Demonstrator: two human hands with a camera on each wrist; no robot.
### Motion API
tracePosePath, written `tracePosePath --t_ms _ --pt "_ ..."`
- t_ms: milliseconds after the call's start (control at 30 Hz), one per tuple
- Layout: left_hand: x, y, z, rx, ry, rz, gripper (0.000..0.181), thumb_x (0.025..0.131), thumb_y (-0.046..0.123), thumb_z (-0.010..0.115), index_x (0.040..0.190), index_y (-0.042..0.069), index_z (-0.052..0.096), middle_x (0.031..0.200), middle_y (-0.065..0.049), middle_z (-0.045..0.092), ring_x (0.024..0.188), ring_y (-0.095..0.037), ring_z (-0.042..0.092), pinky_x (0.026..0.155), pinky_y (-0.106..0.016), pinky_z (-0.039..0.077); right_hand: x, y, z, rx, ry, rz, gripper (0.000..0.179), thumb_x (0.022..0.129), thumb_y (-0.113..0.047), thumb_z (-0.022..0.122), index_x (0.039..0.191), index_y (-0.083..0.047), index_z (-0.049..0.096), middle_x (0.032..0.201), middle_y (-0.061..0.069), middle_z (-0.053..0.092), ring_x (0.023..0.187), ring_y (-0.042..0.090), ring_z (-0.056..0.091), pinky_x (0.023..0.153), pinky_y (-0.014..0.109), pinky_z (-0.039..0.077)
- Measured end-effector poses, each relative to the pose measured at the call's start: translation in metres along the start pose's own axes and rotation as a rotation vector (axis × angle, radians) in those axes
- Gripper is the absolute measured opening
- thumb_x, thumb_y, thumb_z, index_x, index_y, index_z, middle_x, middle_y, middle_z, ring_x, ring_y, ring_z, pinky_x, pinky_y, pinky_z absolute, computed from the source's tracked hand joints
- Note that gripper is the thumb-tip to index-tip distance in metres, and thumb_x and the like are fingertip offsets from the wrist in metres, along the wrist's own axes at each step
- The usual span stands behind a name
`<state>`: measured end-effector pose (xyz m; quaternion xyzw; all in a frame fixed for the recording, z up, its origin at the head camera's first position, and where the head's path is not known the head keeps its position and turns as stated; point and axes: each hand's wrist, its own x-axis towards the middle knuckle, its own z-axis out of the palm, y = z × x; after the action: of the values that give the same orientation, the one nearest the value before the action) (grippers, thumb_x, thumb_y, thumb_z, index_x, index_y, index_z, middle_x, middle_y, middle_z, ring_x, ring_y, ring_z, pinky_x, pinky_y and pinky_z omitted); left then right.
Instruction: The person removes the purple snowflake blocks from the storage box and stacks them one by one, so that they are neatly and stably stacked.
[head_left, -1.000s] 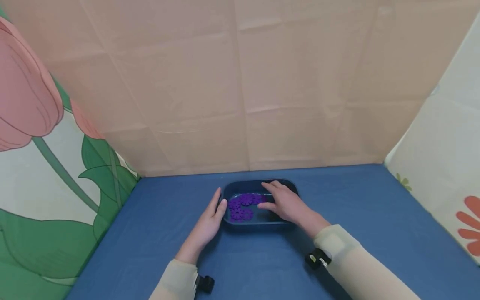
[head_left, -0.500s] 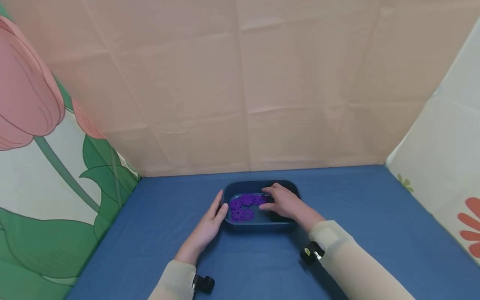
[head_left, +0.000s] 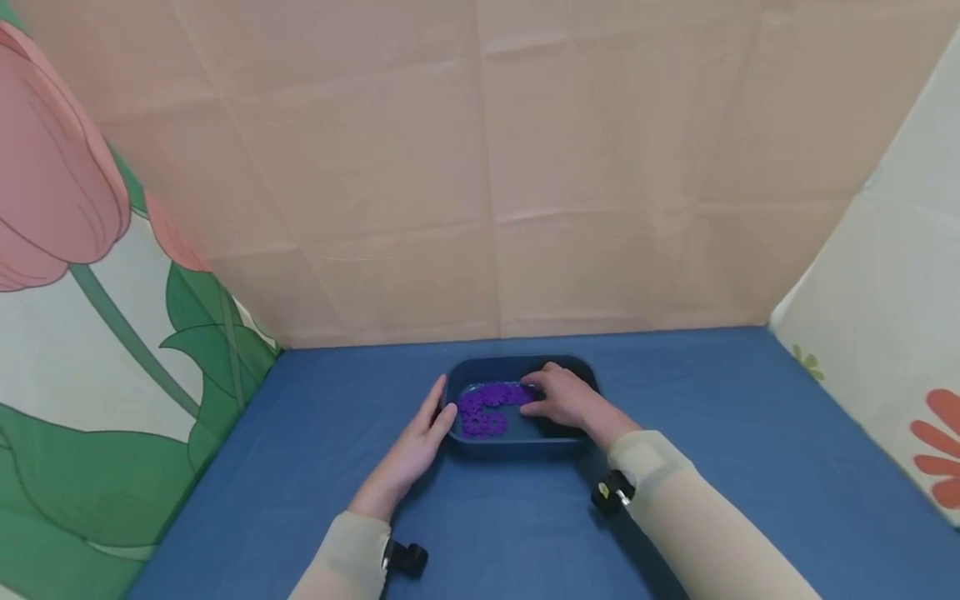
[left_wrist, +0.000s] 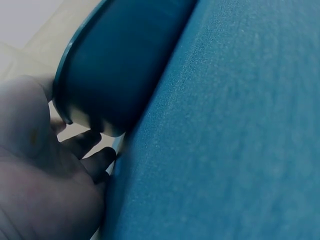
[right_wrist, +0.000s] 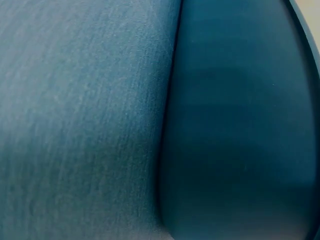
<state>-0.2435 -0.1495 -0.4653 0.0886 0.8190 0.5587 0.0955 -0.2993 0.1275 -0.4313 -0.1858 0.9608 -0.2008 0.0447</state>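
A dark blue tray [head_left: 495,450] sits on the blue tabletop in the head view, with several purple notched discs [head_left: 491,423] lying in its left half. My left hand [head_left: 408,450] rests against the tray's left end with its fingers straight. In the left wrist view, the thumb of this left hand [left_wrist: 45,165] lies at the tray's rim and the other fingertips are beside its end wall. My right hand [head_left: 566,402] reaches inside the tray's right half, thumb and fingers spread apart beside the rightmost discs. The palm hides what lies beneath it. Only tray wall and cloth show in the right wrist view.
A blue cloth [head_left: 337,392] covers the table. Behind it rises a creased beige backdrop [head_left: 480,208]. On the left stands a panel with printed tulips [head_left: 56,167], and on the right a white panel [head_left: 885,292]. Both wrists carry small black cameras [head_left: 405,558].
My right forearm has moved a little leftward and away from me, and the gap between its thumb and fingers looks slightly narrower. The left hand stays at the tray's end.
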Motion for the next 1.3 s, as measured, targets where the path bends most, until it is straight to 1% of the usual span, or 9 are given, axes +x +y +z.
tracePosePath --t_ms 233,467,567,700,800,933,1067,1200,1300 --pt "0.001 -0.001 -0.001 0.002 0.001 -0.012 0.067 0.092 0.075 0.041 0.148 0.061 0.009 0.165 0.018 0.01 0.155 -0.018 0.008 0.123 -0.054 0.013 0.001 -0.001 0.002 -0.02 0.003 -0.004 0.046 0.088 -0.03 0.077 0.129 -0.01 0.066 0.114 0.011 0.061 0.107 0.027 0.061 0.094 0.046 0.05" --pt "-0.014 0.026 -0.003 -0.031 -0.022 -0.018 0.068 0.099 0.062 0.044 0.156 0.047 0.01 0.167 0.008 0.01 0.155 -0.022 0.007 0.123 -0.053 0.013 0.002 0.0 0.002 -0.007 0.007 -0.003 0.039 0.088 -0.026 0.077 0.123 -0.011 0.068 0.112 0.01 0.062 0.106 0.026 0.062 0.094 0.046 0.05" --pt "-0.009 0.018 -0.002 -0.028 -0.027 -0.019 0.068 0.099 0.061 0.043 0.156 0.047 0.009 0.167 0.008 0.008 0.155 -0.022 0.006 0.123 -0.054 0.013 0.001 -0.001 0.001 0.008 0.005 0.001 0.037 0.088 -0.025 0.078 0.121 -0.01 0.069 0.111 0.01 0.062 0.104 0.026 0.062 0.094 0.046 0.05" --pt "0.0 0.002 -0.001 -0.016 -0.015 -0.015 0.067 0.098 0.064 0.042 0.154 0.051 0.008 0.166 0.011 0.008 0.155 -0.021 0.006 0.123 -0.054 0.012 0.001 -0.001 0.0 0.032 0.007 0.014 0.036 0.087 -0.024 0.079 0.118 -0.009 0.068 0.109 0.01 0.062 0.1 0.024 0.06 0.093 0.045 0.05" --pt "0.003 -0.003 0.0 -0.005 -0.004 -0.003 0.067 0.096 0.069 0.041 0.153 0.053 0.009 0.166 0.012 0.009 0.155 -0.02 0.008 0.123 -0.054 0.013 0.001 0.0 -0.001 0.055 0.005 0.028 0.036 0.086 -0.024 0.08 0.115 -0.009 0.065 0.108 0.01 0.062 0.097 0.022 0.059 0.091 0.044 0.049" --pt "0.003 -0.004 0.0 -0.001 0.002 0.006 0.067 0.094 0.072 0.041 0.151 0.056 0.01 0.166 0.013 0.011 0.155 -0.02 0.009 0.123 -0.054 0.014 0.002 -0.001 -0.001 0.092 0.001 0.05 0.036 0.085 -0.023 0.08 0.113 -0.009 0.061 0.107 0.01 0.064 0.093 0.021 0.059 0.087 0.042 0.05" --pt "0.003 -0.004 0.001 0.004 0.008 0.005 0.068 0.093 0.074 0.041 0.151 0.057 0.01 0.166 0.013 0.011 0.155 -0.02 0.009 0.123 -0.053 0.014 0.002 0.0 -0.001 0.12 -0.008 0.073 0.036 0.087 -0.021 0.078 0.115 -0.01 0.057 0.102 0.007 0.065 0.086 0.019 0.059 0.082 0.041 0.05" --pt "0.003 -0.003 0.001 0.007 0.011 0.0 0.069 0.092 0.074 0.041 0.152 0.057 0.01 0.166 0.012 0.011 0.155 -0.02 0.01 0.123 -0.053 0.014 0.002 0.0 0.0 0.118 -0.019 0.086 0.036 0.089 -0.02 0.076 0.119 -0.011 0.057 0.098 0.004 0.065 0.082 0.018 0.058 0.079 0.04 0.05" --pt "0.004 -0.003 0.001 0.003 0.01 -0.003 0.067 0.093 0.074 0.041 0.15 0.058 0.01 0.166 0.012 0.011 0.155 -0.021 0.009 0.123 -0.054 0.014 0.003 0.0 0.0 0.111 -0.023 0.092 0.038 0.089 -0.02 0.075 0.122 -0.012 0.058 0.1 0.004 0.065 0.083 0.017 0.059 0.079 0.04 0.051"
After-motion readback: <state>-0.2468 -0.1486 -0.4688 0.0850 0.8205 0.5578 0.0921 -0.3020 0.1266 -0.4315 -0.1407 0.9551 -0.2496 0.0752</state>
